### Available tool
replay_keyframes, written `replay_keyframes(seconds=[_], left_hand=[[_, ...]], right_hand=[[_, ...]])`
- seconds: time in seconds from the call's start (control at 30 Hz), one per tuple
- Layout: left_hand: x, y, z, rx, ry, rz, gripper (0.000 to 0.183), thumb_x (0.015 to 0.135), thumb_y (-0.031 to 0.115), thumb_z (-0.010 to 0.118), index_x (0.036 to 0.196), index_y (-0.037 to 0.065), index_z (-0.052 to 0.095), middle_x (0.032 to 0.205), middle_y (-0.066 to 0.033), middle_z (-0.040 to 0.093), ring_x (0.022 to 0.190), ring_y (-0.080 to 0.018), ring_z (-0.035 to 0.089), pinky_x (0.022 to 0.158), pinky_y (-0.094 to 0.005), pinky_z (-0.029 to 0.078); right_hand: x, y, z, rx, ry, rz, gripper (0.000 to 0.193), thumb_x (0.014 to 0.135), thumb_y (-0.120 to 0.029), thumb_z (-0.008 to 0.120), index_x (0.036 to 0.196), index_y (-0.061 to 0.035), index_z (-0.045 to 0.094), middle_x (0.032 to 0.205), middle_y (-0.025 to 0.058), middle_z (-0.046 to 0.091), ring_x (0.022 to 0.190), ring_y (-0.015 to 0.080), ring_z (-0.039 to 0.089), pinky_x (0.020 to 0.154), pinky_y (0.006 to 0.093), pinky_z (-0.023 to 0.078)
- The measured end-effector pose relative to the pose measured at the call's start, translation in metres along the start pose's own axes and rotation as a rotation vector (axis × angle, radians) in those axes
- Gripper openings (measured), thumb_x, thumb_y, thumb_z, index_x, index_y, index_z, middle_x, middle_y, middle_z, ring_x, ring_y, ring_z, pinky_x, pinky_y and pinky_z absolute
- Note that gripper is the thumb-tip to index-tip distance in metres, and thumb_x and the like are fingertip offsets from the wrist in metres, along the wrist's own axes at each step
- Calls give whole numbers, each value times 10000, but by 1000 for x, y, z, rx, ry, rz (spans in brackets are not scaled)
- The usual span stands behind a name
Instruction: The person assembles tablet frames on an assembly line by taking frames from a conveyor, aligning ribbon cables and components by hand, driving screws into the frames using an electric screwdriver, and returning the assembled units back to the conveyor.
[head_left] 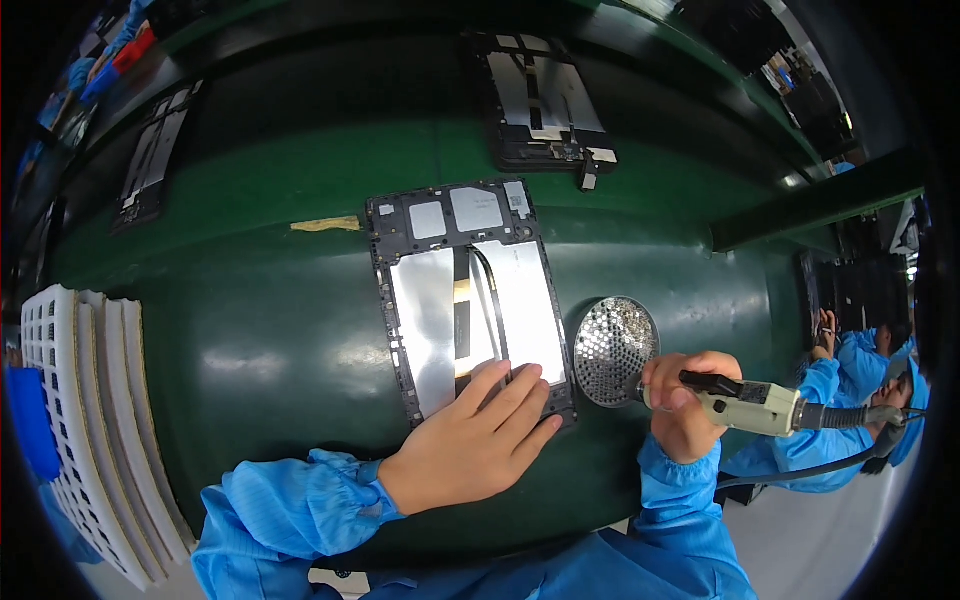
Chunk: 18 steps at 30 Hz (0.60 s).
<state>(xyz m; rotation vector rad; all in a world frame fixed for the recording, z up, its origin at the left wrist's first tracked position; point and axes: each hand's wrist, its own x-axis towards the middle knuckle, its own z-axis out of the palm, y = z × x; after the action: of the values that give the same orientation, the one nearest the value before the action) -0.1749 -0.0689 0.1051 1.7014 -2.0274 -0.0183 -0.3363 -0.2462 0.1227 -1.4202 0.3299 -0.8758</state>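
Note:
An opened tablet [421,300] lies in front of me on the green work surface, its silver battery panels and black frame exposed. My left hand [475,440] rests flat over its lower end, fingers stretched and slightly spread. In my right hand [688,400] is a pale electric screwdriver [757,407] with a black lever, held sideways and wrapped by the fingers. Its tip points left at the rim of a round metal dish [615,345] with a perforated plate. Small screws seem to sit in the holes, though they are too small to make out well.
Another opened tablet [545,105] lies farther back, a third [160,155] at the far left. Stacked white foam trays [95,430] stand at left. A yellowish strip [325,224] lies beside the tablet. A green bar [820,208] juts in at right, where co-workers in blue [815,440] sit.

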Motion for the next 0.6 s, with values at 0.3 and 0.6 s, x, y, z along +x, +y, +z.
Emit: replay_keyframes(seconds=[0.3, 0.6], left_hand=[[6, -1, 11, -37, 52, 7, 232, 756, 121, 632, 959, 20, 679, 1048, -151, 610, 1082, -304, 548, 978, -492, 378], [-7, -8, 10, -280, 232, 15, 88, 627, 91, 652, 604, 17, 610, 712, -51, 488, 722, -220, 495, 745, -368, 425]], right_hand=[[1, -34, 8, -20, -19, -141, 321, 787, -83, 584, 1091, -72, 482, 596, 32, 454, 555, 166, 479, 617, 361, 414], [-10, -26, 61, 135, -250, -66, 360, 695, 90, 598, 1038, 11, 525, 645, 123, 563, 564, 238, 570, 605, 430, 491]])
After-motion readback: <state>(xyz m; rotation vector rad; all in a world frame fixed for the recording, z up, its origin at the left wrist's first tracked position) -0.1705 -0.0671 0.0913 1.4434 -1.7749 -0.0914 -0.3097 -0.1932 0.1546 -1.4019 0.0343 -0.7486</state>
